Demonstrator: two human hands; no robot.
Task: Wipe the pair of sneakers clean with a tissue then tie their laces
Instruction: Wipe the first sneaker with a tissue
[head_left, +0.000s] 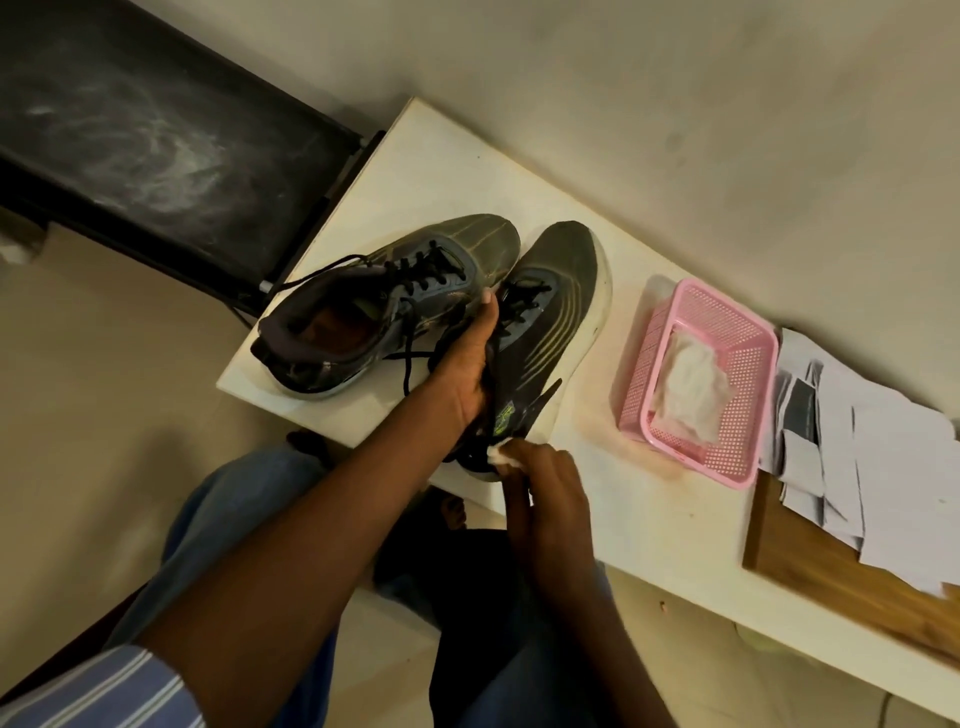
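We hold one sneaker (545, 332) tipped on its side at the near edge of the white table (649, 525), its pale sole turned towards the pink basket (698, 379); our left hand (467, 374) grips it across the laced tongue, fingers curled round the upper, thumb reaching up beside the laces; our right hand (550, 493) pinches a small white tissue (500, 456) between curled fingers and presses it against the heel of that shoe; the other sneaker (379, 306) rests upright on the table just to the left, touching the first at the toe, its black laces (415, 332) loose and trailing across the tabletop; more tissue lies crumpled inside the basket, which stands on the table near the held shoe; beyond the basket, white papers (852, 441) overlap a wooden board (810, 566); a dusty black surface (156, 130) sits past the table's far end; our knees in blue jeans (234, 519) show below.
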